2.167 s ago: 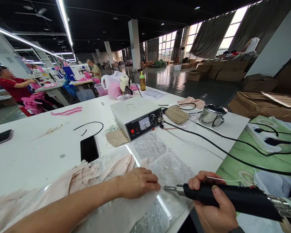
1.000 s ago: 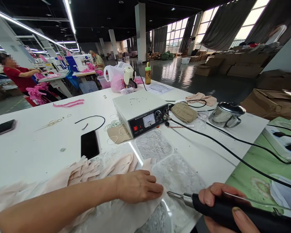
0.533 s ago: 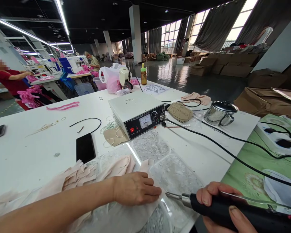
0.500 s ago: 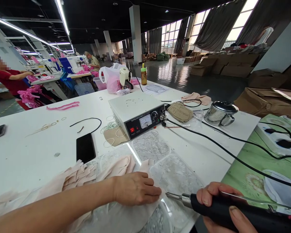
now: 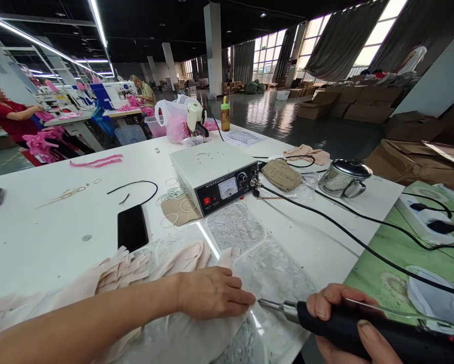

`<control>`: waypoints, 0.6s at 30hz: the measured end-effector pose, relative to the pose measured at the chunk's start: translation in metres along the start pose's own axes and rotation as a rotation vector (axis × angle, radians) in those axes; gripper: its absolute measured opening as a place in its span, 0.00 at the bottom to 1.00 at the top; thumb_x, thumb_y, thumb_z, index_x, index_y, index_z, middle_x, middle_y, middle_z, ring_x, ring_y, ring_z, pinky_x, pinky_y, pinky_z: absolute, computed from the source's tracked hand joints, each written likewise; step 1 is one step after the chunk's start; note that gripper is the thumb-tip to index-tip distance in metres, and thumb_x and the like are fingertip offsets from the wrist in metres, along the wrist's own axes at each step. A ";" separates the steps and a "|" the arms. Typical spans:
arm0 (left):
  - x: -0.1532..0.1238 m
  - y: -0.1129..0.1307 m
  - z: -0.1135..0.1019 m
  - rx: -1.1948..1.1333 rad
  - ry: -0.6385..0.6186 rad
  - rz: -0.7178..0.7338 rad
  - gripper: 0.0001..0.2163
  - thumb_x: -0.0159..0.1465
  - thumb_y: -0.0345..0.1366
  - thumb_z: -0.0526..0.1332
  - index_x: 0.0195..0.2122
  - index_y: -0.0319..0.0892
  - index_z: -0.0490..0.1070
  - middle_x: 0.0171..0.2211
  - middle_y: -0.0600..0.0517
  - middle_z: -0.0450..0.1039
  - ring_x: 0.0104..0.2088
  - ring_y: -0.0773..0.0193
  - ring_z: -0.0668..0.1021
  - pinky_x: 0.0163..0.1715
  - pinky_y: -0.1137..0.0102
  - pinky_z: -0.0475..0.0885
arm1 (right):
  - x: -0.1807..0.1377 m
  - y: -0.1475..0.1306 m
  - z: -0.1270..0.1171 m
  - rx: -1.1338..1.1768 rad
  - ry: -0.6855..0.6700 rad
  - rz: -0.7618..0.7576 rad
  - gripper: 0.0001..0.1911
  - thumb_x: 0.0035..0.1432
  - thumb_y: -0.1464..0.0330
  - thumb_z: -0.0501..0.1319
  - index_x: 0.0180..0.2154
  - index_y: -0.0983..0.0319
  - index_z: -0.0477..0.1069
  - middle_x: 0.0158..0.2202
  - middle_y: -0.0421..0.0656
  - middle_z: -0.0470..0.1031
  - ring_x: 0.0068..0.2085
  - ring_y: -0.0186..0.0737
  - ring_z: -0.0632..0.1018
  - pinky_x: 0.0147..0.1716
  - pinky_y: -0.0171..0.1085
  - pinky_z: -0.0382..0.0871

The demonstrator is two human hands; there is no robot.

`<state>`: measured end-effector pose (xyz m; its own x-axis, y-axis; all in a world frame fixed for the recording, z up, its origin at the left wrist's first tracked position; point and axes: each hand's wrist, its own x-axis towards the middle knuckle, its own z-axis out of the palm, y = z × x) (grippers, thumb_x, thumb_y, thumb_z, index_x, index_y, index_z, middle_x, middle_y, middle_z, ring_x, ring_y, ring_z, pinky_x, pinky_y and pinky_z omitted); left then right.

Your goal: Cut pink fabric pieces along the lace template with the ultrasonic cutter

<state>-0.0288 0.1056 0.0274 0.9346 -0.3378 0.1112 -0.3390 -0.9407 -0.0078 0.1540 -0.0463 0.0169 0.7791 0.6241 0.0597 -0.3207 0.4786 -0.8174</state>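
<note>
Pale pink fabric [image 5: 196, 344] lies in thin layers over a clear, patterned plastic sheet [image 5: 275, 268] at the near side of the table. My left hand [image 5: 217, 296] presses down on this fabric, its closed fingers holding the edge. In my right hand [image 5: 340, 313] is a black ultrasonic handpiece [image 5: 386, 328], gripped around its body. Its thin metal tip points left and reaches the fabric edge close to my left fingertips; whether it touches cannot be made out. Cut fabric strips [image 5: 120, 270] are bunched left of my left hand.
Beyond the sheet stands a white control box [image 5: 211, 162] with a meter and a lit red switch. A black cable [image 5: 325, 217] runs from it to the right. A phone [image 5: 132, 227], rubber bands [image 5: 169, 197] and a metal mug [image 5: 344, 178] lie around. Co-workers sit far left.
The view has shifted slightly. Both hands stay nearly in place, with my left fingertips a little closer to the handpiece's tip.
</note>
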 end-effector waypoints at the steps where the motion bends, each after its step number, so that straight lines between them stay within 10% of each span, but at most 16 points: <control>1: 0.000 0.000 0.000 -0.001 0.000 0.002 0.08 0.69 0.27 0.56 0.41 0.42 0.75 0.52 0.51 0.73 0.36 0.66 0.73 0.30 0.68 0.67 | 0.000 0.000 0.000 0.000 0.005 0.004 0.13 0.41 0.60 0.66 0.27 0.60 0.67 0.22 0.38 0.66 0.19 0.36 0.69 0.17 0.38 0.67; 18: -0.001 -0.001 0.001 -0.030 -0.005 0.005 0.06 0.66 0.27 0.59 0.40 0.42 0.74 0.53 0.53 0.73 0.36 0.64 0.72 0.31 0.67 0.65 | -0.005 0.001 0.010 0.004 0.038 -0.038 0.15 0.38 0.59 0.67 0.28 0.60 0.68 0.23 0.38 0.67 0.19 0.35 0.70 0.17 0.37 0.67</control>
<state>-0.0291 0.1071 0.0266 0.9336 -0.3424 0.1060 -0.3464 -0.9378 0.0216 0.1448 -0.0431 0.0214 0.8107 0.5815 0.0684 -0.2927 0.5036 -0.8128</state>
